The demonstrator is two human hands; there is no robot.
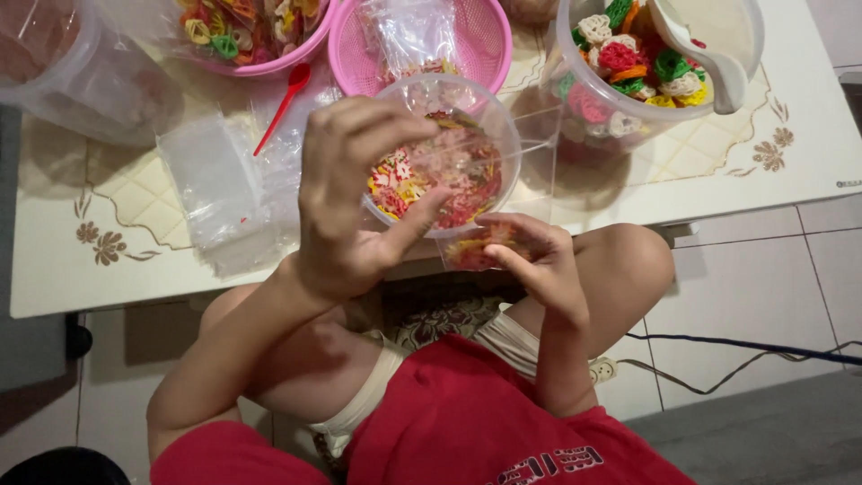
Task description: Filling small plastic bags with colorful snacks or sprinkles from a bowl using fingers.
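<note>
Presently left hand [346, 202] grip holds one clear cup [446, 153]; right hand [532, 262] pinches one small bag [480, 247]; two pink baskets [489, 45] behind

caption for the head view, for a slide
Left hand tilts a clear tub of coloured crackers over a small plastic bag held by the right hand at a low table.

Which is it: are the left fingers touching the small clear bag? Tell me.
Touching. The head view shows the left hand with its fingers pinching the small clear bag at its top edge.
</note>
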